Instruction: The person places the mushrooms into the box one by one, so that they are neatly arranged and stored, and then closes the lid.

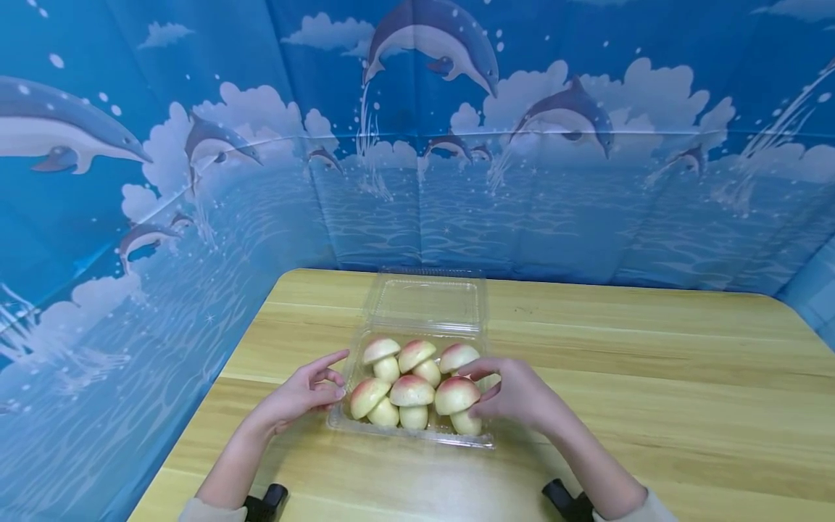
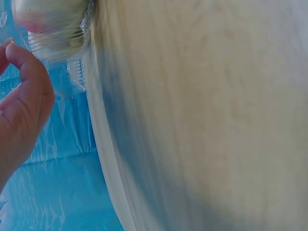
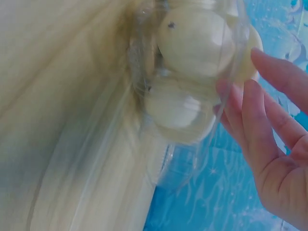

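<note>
A clear plastic clamshell box lies with its lid folded back. In it sit several pale yellow mushroom-shaped pieces with pink-tinged caps, in two rows. My right hand is at the front right mushroom piece, thumb by its stem and fingers reaching behind its cap. In the right wrist view its fingers look spread, not closed round the piece. My left hand hovers at the box's left rim, fingers loosely bent with nothing between them; whether it touches the rim I cannot tell.
The box stands on a light wood-grain table, near its left side. Behind and to the left hangs a blue curtain printed with dolphins. Black straps with mounts are on both wrists.
</note>
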### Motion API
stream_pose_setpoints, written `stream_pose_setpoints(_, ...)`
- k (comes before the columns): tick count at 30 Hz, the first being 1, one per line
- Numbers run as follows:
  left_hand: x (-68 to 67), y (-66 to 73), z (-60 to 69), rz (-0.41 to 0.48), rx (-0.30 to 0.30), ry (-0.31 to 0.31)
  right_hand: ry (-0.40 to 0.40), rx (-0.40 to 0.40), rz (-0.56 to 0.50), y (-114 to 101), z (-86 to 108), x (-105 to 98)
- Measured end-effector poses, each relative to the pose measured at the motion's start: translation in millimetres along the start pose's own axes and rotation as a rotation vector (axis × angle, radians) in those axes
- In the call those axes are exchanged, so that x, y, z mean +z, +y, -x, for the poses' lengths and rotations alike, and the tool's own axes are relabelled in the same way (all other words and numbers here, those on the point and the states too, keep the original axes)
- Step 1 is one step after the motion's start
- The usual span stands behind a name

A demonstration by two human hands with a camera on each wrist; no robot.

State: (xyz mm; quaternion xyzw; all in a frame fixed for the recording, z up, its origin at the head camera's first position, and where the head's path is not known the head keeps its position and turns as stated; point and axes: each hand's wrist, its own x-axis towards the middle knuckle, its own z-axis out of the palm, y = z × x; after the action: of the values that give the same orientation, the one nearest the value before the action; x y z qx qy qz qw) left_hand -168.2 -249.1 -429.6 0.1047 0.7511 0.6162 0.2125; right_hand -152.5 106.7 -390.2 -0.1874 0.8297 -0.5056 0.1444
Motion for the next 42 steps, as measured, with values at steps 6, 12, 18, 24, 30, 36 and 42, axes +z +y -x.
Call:
stream_pose_setpoints(6,0.1,1.0,0.7,0.002,0.021,-0.014,-0.016,0.051,-0.113,4,2.1,-14)
stream_pose_setpoints(12,0.4,1.3,1.2,0.007,0.017,-0.011,-0.030,0.039,-0.216,15,0.2,-28)
stream_pose_setpoints(18,0.1,1.0,0.9,-0.002,0.015,-0.007,0.004,0.058,-0.300,24,-3.4,-39)
stream_pose_setpoints(24,0.3,0.9,0.8,-0.003,0.016,-0.008,0.038,0.101,-0.354,29,-7.8,-46)
stream_pose_setpoints(30,-0.2,-0.7,-0.1,0.002,0.012,-0.007,0.054,0.125,-0.463,38,-15.9,-52)
stream_pose_setpoints(36,-0.7,-1.3,-1.2,0.001,0.010,-0.008,0.064,0.161,-0.532,44,-25.0,-55)
stream_pose_setpoints(42,-1.1,-1.4,-1.6,0.000,0.009,-0.007,0.066,0.177,-0.579,51,-35.1,-59)
